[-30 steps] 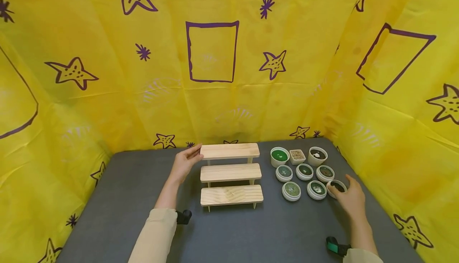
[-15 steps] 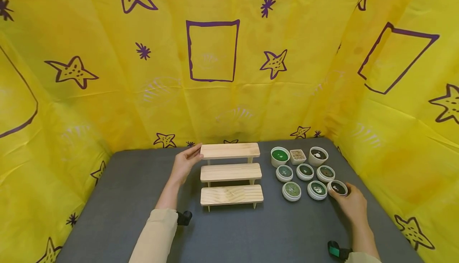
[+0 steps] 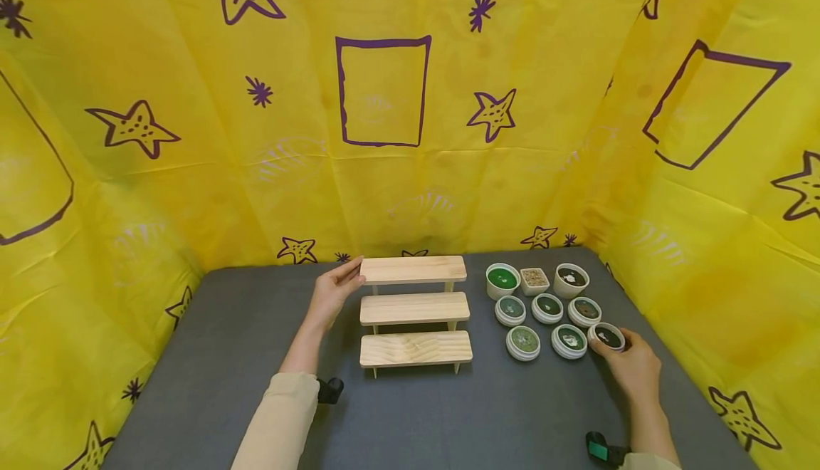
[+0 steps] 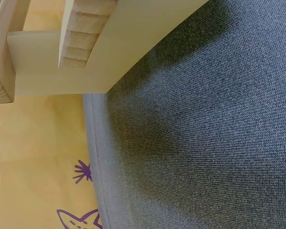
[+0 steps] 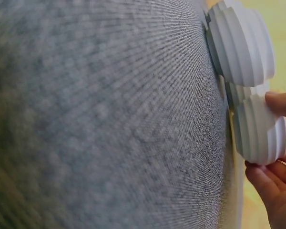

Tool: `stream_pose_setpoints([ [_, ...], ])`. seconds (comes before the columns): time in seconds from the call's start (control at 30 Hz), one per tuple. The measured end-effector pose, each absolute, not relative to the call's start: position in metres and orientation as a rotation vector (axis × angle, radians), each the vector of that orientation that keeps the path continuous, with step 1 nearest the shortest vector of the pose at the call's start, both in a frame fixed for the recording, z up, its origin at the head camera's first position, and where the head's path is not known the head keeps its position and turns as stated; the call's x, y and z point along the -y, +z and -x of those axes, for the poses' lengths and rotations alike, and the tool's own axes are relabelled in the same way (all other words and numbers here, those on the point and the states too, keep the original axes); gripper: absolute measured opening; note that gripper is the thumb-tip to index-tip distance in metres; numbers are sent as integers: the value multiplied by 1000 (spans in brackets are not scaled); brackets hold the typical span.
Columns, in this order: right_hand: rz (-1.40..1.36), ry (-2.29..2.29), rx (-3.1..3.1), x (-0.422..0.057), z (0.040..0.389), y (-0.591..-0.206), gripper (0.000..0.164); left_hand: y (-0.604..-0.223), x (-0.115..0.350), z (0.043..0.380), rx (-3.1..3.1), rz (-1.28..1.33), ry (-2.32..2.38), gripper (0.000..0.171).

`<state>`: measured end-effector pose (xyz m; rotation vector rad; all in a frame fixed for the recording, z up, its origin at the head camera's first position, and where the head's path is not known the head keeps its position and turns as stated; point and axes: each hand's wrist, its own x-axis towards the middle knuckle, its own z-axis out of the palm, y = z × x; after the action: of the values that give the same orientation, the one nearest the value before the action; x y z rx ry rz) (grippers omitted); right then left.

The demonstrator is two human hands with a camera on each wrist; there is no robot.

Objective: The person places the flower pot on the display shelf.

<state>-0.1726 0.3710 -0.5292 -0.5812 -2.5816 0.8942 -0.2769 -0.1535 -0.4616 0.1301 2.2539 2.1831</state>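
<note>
pinching a small, round, white ribbed cup of ceramic or hard plastic with a near-black filling (image 3: 608, 336), the right hand (image 3: 633, 367) has its fingers clamped on opposite sides of the wall. the cup is just past three o'clock of the pale wooden three-step stand (image 3: 415, 307), at the dark grey cloth-covered desk (image 3: 448, 420). just beside it at nine o'clock is a round white ribbed cup with a green-and-white filling (image 3: 569, 341); whether the held cup's base touches the desk i cannot tell. the left hand (image 3: 329, 292) is at about ten o'clock of the stand, thumb and fingers pinching the end of its top step, though the left wrist view shows almost none of that grip.

by its look, the cup should be light, stiff and perhaps brittle, smooth but less slippery for its ribs. best hold it low across the ribs, off the rim, and level, since i cannot tell if the filling is liquid or set. the stand looks light and rigid; an end suits steadying it.
</note>
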Motion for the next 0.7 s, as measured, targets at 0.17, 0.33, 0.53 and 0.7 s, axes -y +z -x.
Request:
stream_pose_setpoints([
  [0.17, 598, 900, 2557, -370, 173, -525, 62, -462, 154, 277, -2257, -150, 2181, 50],
  [0.33, 597, 898, 2553, -367, 173, -516, 63, -462, 154, 275, -2251, -140, 2187, 50],
  [0.53, 546, 886, 2508, -360, 173, -500, 60, -461, 154, 275, -2264, -124, 2182, 49],
  [0.7, 527, 867, 2522, -348, 178, -481, 64, -461, 155, 274, -2276, -117, 2172, 50],
])
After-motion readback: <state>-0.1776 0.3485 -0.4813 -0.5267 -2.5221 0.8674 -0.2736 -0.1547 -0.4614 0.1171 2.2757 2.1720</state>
